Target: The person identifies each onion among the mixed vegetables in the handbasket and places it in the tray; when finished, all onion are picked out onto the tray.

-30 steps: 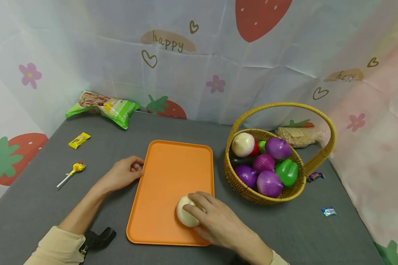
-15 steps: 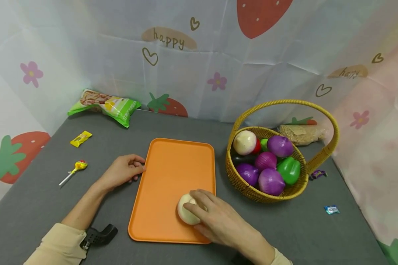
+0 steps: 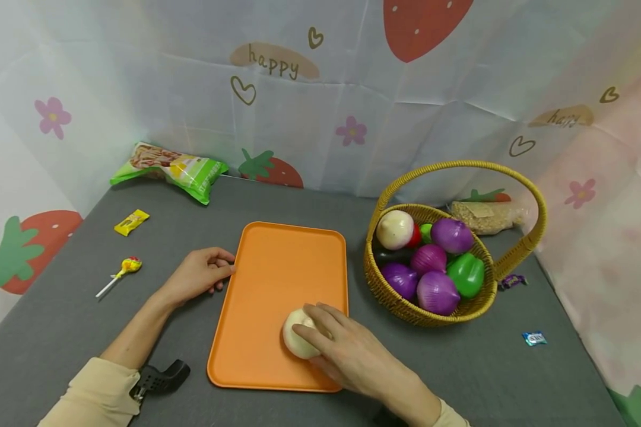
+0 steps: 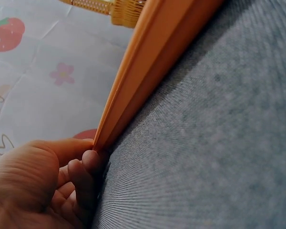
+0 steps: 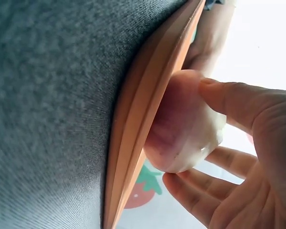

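Observation:
My right hand (image 3: pixel 347 350) holds a round white onion (image 3: pixel 295 337) on the near right part of an orange tray (image 3: pixel 278 267). In the right wrist view, the thumb and fingers curl about opposite sides of the onion (image 5: pixel 181 124), whose lower side looks pinkish and touches or nearly touches the tray. At the tray's left edge, my left hand (image 3: pixel 200 276) pinches the rim between thumb and index finger, seen closely in the left wrist view. The other left fingers are curled.
Right of the tray stands a handled wicker basket (image 3: pixel 371 284) with purple onions, another white onion and a green pepper. A lollipop (image 3: pixel 123 273), a yellow wrapped candy (image 3: pixel 132 222) and a green snack bag (image 3: pixel 176 169) lie left. A blue candy (image 3: pixel 534 338) lies right.
The white onion and my right fingers have shifted slightly left and away on the tray in the last half second. My left hand stays at the rim. The head view has tilted a little.

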`<state>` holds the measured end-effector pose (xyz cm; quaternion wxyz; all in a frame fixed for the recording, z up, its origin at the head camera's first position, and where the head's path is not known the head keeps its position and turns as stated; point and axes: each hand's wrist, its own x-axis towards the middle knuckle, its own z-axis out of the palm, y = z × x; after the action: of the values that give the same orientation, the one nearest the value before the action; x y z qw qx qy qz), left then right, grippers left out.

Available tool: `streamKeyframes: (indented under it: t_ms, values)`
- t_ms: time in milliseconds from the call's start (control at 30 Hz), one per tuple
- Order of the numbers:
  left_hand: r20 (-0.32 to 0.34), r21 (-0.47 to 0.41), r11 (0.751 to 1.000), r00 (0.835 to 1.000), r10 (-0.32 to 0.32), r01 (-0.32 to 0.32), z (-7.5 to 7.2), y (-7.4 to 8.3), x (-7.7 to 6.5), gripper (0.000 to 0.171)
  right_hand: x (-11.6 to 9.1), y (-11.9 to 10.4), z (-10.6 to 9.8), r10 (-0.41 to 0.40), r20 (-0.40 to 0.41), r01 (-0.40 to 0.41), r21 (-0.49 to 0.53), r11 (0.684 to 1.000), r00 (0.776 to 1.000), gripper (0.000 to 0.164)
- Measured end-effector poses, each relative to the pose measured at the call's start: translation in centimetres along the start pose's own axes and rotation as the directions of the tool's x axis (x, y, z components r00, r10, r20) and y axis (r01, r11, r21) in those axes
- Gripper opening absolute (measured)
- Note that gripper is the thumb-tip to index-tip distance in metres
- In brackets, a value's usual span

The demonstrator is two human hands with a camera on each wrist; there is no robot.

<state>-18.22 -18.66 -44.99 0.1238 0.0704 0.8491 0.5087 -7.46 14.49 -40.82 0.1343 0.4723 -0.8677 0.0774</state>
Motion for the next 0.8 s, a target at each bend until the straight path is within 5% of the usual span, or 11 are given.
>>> streamKeyframes:
  t_ms: [267,400,467,567,700,800]
  values:
    - [-0.006,0.000,1.000,1.000,0.001,-0.001,0.0,0.2,-0.1,0.035,-0.4,1.7,-2.6,0.070,-0.050,-0.069,0.016,0.997,0.996,0.059]
    - [-0.010,-0.001,1.000,1.000,0.000,0.000,0.1,0.2,0.0,0.033,-1.6,4.7,-5.4,0.230,-0.199,-0.237,-0.011,0.971,0.952,0.055]
    - [-0.009,0.001,1.000,1.000,0.005,-0.005,0.1,0.2,0.0,0.032,-2.6,6.3,-6.8,0.342,-0.261,-0.358,-0.011,0.934,0.903,0.051]
    - [-0.007,-0.001,1.000,1.000,0.011,-0.011,0.1,0.2,0.0,0.033,-4.3,8.1,-8.7,0.525,-0.270,-0.548,-0.014,0.836,0.807,0.047]
    - [-0.007,-0.006,1.000,1.000,0.018,-0.018,0.1,0.3,-0.1,0.036,-6.0,9.5,-10.2,0.739,-0.099,-0.745,-0.039,0.666,0.666,0.051]
    - [-0.013,-0.003,1.000,1.000,0.019,-0.019,0.1,0.2,-0.2,0.037,-6.4,10.2,-10.5,0.819,0.088,-0.817,-0.069,0.572,0.566,0.057]
